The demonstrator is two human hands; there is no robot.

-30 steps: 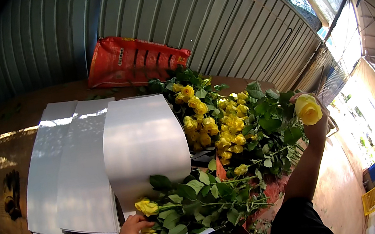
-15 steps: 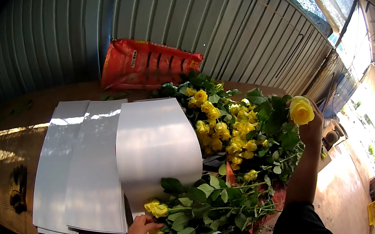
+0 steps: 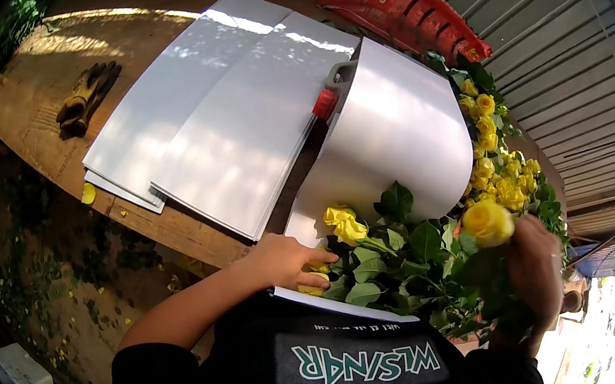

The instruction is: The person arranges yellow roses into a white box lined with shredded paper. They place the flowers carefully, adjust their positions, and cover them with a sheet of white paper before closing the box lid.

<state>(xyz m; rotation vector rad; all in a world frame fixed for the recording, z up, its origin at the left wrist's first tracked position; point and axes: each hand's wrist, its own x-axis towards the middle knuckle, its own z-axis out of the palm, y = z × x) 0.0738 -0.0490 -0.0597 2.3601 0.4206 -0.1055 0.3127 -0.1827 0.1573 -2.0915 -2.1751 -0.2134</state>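
Held in the right hand [image 3: 536, 271], a large yellow rose [image 3: 488, 224] hangs over the leafy stems [image 3: 422, 246].

Motion blur softens that hand, so the exact finger placement looks uncertain. Close to the body, the left hand [image 3: 287, 264] curls its fingers over a yellow bloom [image 3: 314, 280]; whether they squeeze it I cannot tell. Just beside them lies another rose head [image 3: 346, 225], in front of a curved white sheet [image 3: 394, 128]. More yellow roses [image 3: 509, 182] are heaped right of that sheet, near a red bag [image 3: 402, 5]. Leftward, flat white sheets [image 3: 228, 107] overlap on the wooden table [image 3: 195, 247], near dark gloves [image 3: 87, 99].
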